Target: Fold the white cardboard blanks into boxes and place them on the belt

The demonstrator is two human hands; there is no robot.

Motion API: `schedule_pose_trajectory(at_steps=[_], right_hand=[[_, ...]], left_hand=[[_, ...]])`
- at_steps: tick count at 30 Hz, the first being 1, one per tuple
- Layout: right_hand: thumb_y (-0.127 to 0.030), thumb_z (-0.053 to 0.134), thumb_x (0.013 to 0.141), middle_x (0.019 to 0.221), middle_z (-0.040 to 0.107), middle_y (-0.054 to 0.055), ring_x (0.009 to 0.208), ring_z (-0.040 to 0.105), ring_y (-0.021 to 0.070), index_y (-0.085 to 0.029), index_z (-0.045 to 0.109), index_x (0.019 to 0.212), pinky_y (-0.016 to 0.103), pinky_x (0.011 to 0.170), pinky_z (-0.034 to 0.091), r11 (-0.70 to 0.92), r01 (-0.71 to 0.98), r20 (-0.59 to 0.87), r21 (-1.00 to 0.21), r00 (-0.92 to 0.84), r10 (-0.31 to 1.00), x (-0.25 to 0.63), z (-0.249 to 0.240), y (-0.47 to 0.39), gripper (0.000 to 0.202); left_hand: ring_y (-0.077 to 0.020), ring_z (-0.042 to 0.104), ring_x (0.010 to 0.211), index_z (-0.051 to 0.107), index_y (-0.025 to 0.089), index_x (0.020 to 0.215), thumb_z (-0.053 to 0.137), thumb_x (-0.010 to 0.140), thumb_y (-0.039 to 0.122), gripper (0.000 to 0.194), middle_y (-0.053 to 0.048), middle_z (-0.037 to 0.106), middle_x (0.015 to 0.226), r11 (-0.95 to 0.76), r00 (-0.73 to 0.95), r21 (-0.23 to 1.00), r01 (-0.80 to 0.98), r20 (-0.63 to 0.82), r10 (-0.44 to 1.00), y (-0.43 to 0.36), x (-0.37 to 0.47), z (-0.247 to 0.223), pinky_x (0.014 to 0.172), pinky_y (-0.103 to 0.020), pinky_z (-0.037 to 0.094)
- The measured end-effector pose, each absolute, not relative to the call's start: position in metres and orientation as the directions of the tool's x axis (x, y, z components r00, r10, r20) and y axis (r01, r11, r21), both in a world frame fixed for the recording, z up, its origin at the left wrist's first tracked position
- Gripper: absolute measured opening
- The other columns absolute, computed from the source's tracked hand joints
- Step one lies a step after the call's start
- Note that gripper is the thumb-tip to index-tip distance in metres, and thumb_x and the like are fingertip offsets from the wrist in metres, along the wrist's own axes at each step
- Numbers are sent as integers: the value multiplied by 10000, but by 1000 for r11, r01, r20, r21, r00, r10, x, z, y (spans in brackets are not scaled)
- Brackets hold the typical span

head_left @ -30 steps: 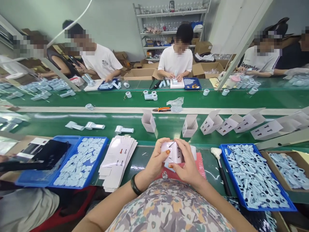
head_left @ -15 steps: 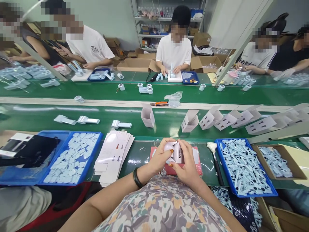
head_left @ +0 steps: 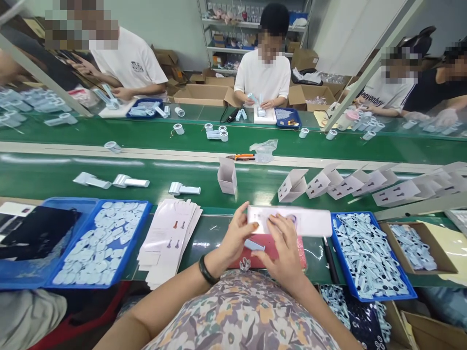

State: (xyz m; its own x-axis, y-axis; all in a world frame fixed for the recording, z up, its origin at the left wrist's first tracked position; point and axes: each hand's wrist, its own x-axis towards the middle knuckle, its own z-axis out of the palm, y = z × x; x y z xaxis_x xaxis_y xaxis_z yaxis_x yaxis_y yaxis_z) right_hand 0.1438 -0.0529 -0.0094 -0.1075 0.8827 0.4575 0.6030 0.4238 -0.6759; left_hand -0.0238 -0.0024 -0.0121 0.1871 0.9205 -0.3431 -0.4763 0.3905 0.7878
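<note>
A long white carton (head_left: 314,222) is held level in front of me, with its printed side facing me and its right part a little blurred. My left hand (head_left: 239,231) grips its left end, thumb in front and fingers behind. My right hand (head_left: 280,243) lays its fingertips on the printed face, while its thumb is spread away below. Under the hands, a light blue plastic piece (head_left: 254,244) lies on a red mat (head_left: 270,257). Close to my body sits a small clear, shiny object (head_left: 244,264) that I cannot make out.
At left are flat printed cartons (head_left: 171,233) and a blue tray of pale parts (head_left: 104,238). A second blue tray (head_left: 411,291) and a dark-handled tool (head_left: 330,260) are at right. Open white boxes (head_left: 292,187) stand on the green belt (head_left: 255,182). Co-workers sit opposite.
The carton has turned from end-on to lengthwise, reaching out to the right. My right hand has shifted onto its face, its thumb now off it. The light blue piece has come into view.
</note>
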Motion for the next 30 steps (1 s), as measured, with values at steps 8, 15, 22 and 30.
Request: schedule_pose_trajectory(at_steps=[8,15,22,30], right_hand=[[-552,771,821,1409,635,171,1277,645,318,-250,443,1492,560,1089,530,-128,-125,-161,-984,311,937,129,-52,-37,805],[-492,781,768,1324,669,163,1181,677,273,-207,439,1391,472,1049,544,-150,-68,-164,-986,472,866,105,-79,56,766],[-500,773,728,1441,497,251,1358,517,349,-113,413,1454,513,1163,413,-215,323,39,-922,628,777,111,-156,135,899],[-395,703,769,1076,736,142,1044,707,316,-65,422,1527,441,993,500,-444,307,-215,-842,564,797,114,-192,143,873]], left_hand=[[-272,667,1193,642,241,1251,794,814,323,470,-64,727,1280,461,281,508,-727,-393,876,4,-18,-42,1040,-440,545],[-248,716,1044,597,234,1356,785,851,410,567,-121,721,1205,632,242,595,-496,-604,759,31,-32,-73,843,-372,595],[-327,662,1232,624,219,1348,708,824,612,661,-145,672,1317,358,-142,909,213,-334,932,19,-164,-95,1050,-499,550],[-517,309,1515,526,102,1479,500,808,730,919,-269,474,1560,141,-132,275,951,-49,990,-49,-300,-141,1201,-691,311]])
